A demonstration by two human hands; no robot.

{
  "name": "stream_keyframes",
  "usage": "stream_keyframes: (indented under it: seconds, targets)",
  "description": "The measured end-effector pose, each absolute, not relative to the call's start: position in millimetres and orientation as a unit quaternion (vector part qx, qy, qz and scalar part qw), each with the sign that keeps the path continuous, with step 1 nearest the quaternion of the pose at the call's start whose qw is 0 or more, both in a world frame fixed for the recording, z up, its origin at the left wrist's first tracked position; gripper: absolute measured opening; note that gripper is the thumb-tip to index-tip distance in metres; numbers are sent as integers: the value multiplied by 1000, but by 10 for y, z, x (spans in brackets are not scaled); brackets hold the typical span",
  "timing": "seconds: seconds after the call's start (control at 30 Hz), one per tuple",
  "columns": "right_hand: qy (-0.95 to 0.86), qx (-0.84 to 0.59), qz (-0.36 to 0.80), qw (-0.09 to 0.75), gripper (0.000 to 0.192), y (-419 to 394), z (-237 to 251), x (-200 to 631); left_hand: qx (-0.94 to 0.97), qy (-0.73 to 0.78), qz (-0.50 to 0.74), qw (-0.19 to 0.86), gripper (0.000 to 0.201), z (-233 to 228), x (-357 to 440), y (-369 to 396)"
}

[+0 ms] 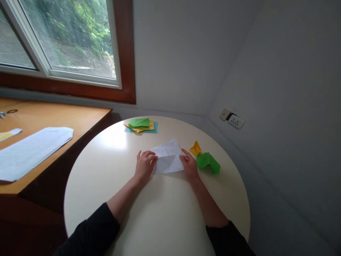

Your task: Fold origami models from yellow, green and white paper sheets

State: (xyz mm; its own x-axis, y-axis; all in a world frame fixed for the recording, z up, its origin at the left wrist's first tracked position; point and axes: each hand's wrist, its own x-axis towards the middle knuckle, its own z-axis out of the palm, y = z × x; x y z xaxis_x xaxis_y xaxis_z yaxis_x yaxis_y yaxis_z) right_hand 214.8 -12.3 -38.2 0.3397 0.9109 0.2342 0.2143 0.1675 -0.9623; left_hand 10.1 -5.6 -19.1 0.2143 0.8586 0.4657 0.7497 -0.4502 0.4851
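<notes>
Here are the fingers at work — the left hand (144, 164) has its thumb and fingertips nearly closed in a pinch on the near-left side of the white paper (168, 161), the other fingers loosely curled. The right hand (190, 167) holds the opposite edge between thumb and bent fingers, its index finger reaching up and free. How the fingers underneath sit, I can't quite make out from here.

The white paper lies between the two sets of fingertips, and it's partway along, I'd judge: a crease or fold runs across it from hand to hand, yet it remains broad and mostly flat, with no finished shape to it.

Just beyond the right fingers sit an orange folded piece (196, 148) and, beside that hand's knuckles, a green folded piece (208, 162) — both already worked into form. Farther out, ahead of the left fingertips, a stack of coloured papers (139, 123) rests near the far rim of the round table (160, 217).

And the pose: both wrists low over the tabletop, palms turned inward, forearms angling in from dark sleeves. Well off to the left of the fingers, printed sheets (37, 149) lie on a wooden desk (87, 112).
</notes>
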Motion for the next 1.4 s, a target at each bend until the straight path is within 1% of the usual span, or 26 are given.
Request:
stream_keyframes:
  seconds: [0.23, 0.53, 0.8, 0.93, 1.07, 1.17, 1.3, 1.4]
  targets:
    - [-447, -564, 308, 622, 60, -144, -357, 2143, 779, 505, 366, 67, 19, -214, 93, -45]
    - [-420, -546, 340, 640, 58, -163, -315, 2131, 775, 504, 375, 67, 21, -201, 84, -42]
    - [-368, -496, 395, 680, 59, -140, -322, 2133, 770, 456, 442, 58, 15, -300, 76, 22]
    - [-347, -468, 418, 697, 53, -147, -305, 2117, 767, 425, 476, 63, 13, -336, 84, 46]
    - [-335, -454, 421, 711, 39, -150, -287, 2105, 751, 409, 512, 81, 11, -357, 85, 65]
    - [-338, -445, 436, 706, 33, -166, -272, 2089, 736, 412, 527, 102, 11, -366, 73, 76]
    - [-340, -431, 494, 674, 39, -198, -250, 2062, 719, 419, 540, 126, 12, -363, 58, 76]
    - [-338, -426, 516, 662, 39, -207, -243, 2050, 709, 418, 552, 131, 12, -355, 57, 72]
